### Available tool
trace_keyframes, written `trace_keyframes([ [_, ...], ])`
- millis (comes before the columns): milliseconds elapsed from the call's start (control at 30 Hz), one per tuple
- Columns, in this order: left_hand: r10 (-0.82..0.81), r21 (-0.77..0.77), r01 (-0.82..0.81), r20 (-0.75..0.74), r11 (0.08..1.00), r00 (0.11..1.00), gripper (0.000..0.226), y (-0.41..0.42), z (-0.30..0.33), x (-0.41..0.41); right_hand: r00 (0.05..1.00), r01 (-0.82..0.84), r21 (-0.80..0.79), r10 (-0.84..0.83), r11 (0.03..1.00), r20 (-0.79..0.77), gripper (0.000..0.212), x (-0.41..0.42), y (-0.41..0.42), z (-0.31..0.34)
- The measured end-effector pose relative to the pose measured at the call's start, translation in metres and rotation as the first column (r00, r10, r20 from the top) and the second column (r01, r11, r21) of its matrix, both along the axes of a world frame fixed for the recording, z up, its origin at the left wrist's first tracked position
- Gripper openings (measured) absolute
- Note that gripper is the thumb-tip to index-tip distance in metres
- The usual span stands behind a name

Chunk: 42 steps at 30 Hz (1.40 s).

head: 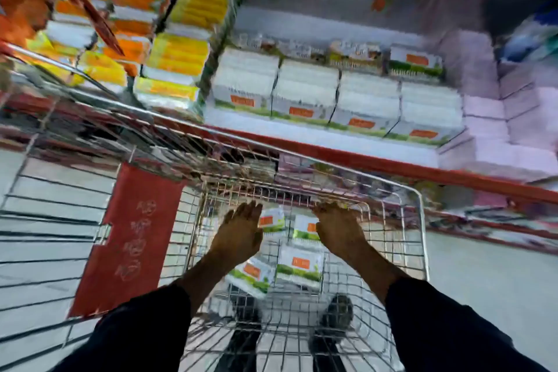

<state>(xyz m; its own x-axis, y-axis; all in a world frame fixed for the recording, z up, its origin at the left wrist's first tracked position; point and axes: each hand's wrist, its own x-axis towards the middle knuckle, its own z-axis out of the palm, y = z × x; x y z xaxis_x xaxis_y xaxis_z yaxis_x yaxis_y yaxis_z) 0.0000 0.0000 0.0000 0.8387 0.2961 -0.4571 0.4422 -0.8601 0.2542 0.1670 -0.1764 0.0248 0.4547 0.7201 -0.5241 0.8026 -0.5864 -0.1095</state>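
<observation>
Both my hands reach forward over a wire shopping cart (421,220). My left hand (241,229) has straight fingers pointing ahead and holds nothing. My right hand (335,226) stretches toward the cart's far rim, palm down; motion blur hides whether its fingertips touch the wire. Several white packets with green bands and orange labels (299,266) lie in the cart's basket below my hands. Stacks of the same white packets (305,93) fill the shelf straight ahead.
A second wire cart (60,220) with a red panel (133,238) stands at the left. Yellow and orange packs (181,51) fill the left shelf, pink packs (513,130) the right. A red shelf edge (392,163) runs across. My shoes (338,311) show through the cart's mesh.
</observation>
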Motion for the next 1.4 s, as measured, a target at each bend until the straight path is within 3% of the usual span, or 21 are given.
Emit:
trace_keyframes([
  [200,-0.049,-0.071,0.040,-0.138,0.997,0.989,0.062,0.015,-0.055,0.022,0.996,0.067,-0.141,-0.074,0.988,-0.044,0.039,0.011,0.008,-0.050],
  [433,0.091,-0.179,-0.108,-0.097,0.978,0.991,0.061,0.019,-0.067,0.039,0.994,0.100,-0.076,-0.104,0.992,-0.039,0.036,0.017,0.008,-0.067],
  [567,0.195,-0.216,-0.195,-0.020,0.957,0.981,0.039,0.024,-0.055,0.039,0.970,0.232,0.048,-0.227,0.972,-0.081,0.029,0.015,0.003,-0.057],
  [733,0.145,-0.161,-0.127,0.106,0.979,0.984,0.030,0.021,-0.005,0.027,0.955,0.296,0.149,-0.290,0.943,-0.066,0.023,-0.001,0.001,-0.011],
  [933,0.095,0.012,-0.107,0.369,0.994,0.924,0.034,0.024,0.084,0.000,0.954,0.249,0.326,-0.289,0.912,0.078,0.036,-0.018,0.004,0.081],
  [1200,0.056,0.118,-0.182,0.671,0.976,0.740,0.029,0.043,0.206,-0.004,0.936,0.174,0.655,-0.330,0.736,0.122,0.021,-0.014,0.020,0.202],
  [1400,0.060,0.126,-0.246,0.773,0.961,0.632,0.024,0.061,0.246,0.021,0.908,0.116,0.772,-0.381,0.625,0.172,0.018,0.002,0.037,0.239],
])
